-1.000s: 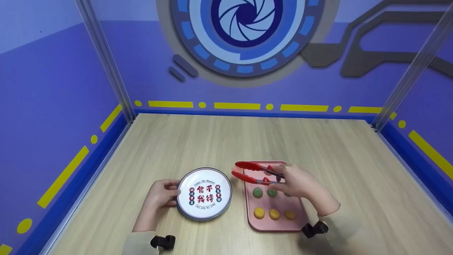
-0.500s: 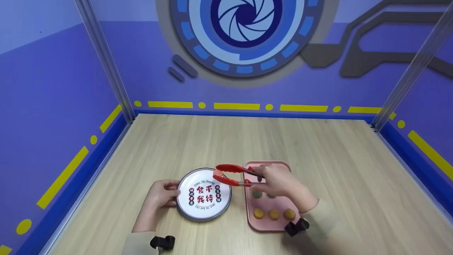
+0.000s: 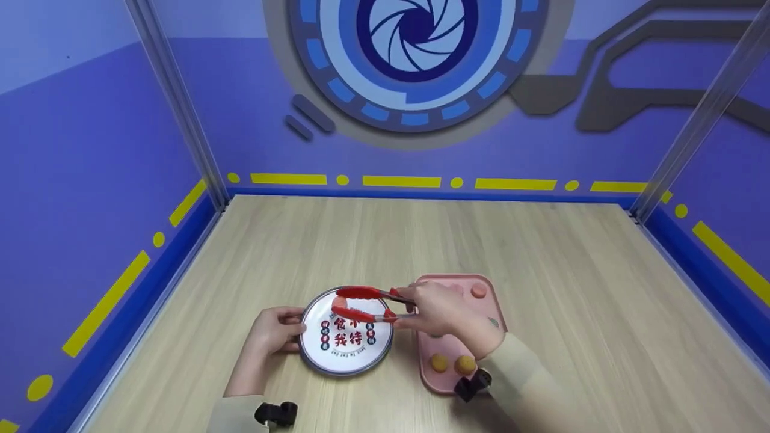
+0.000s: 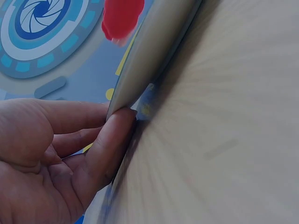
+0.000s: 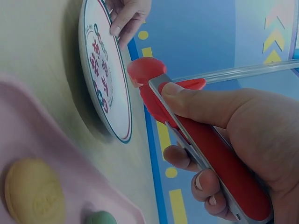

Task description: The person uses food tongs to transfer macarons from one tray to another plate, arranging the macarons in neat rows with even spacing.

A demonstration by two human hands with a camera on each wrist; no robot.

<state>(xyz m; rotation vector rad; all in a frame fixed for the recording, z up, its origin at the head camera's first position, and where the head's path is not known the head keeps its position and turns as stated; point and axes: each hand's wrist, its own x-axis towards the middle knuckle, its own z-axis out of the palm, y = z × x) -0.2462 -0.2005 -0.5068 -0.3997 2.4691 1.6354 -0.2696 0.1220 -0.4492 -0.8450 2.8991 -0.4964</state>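
My left hand pinches the near-left rim of a round white plate with red lettering and a dark edge. In the left wrist view the thumb and fingertips meet at that rim. Red-tipped metal tongs are gripped in my right hand, thumb along one arm and fingers curled round the other. Between the tong tips is a small pink cookie-like piece, held above the upper part of the plate. Most of it is hidden by the tips in the right wrist view.
Right of the plate lies a pink tray, partly covered by my right hand and forearm. It bears yellow pieces, a partly hidden green piece and a pink piece. Blue-purple walls enclose the wooden table.
My right hand has moved left from over the tray, carrying the tongs and the pink cookie-like piece over the plate. The left hand and plate have stayed in place.
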